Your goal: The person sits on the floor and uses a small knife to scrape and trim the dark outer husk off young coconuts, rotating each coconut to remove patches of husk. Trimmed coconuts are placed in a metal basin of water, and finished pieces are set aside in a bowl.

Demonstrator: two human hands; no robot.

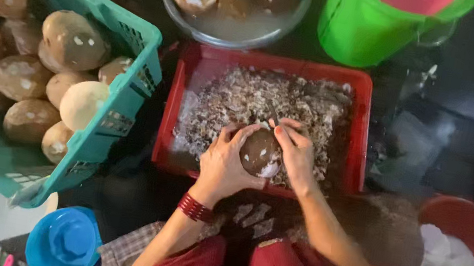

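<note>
I see my left hand [222,162] and right hand [296,156] cupped tight around one brown coconut [260,153], fingers wrapped on both sides. Under the grip sits a red tray [358,128] of shavings. Left of it stands a teal crate [121,94] of coconuts; beyond, a steel bowl [230,37] and green bucket [357,28].

I wear red bangles [195,208] on my left wrist. My nails are painted red. My clothes are dark red, with a checked cloth [124,249] beside them.
</note>
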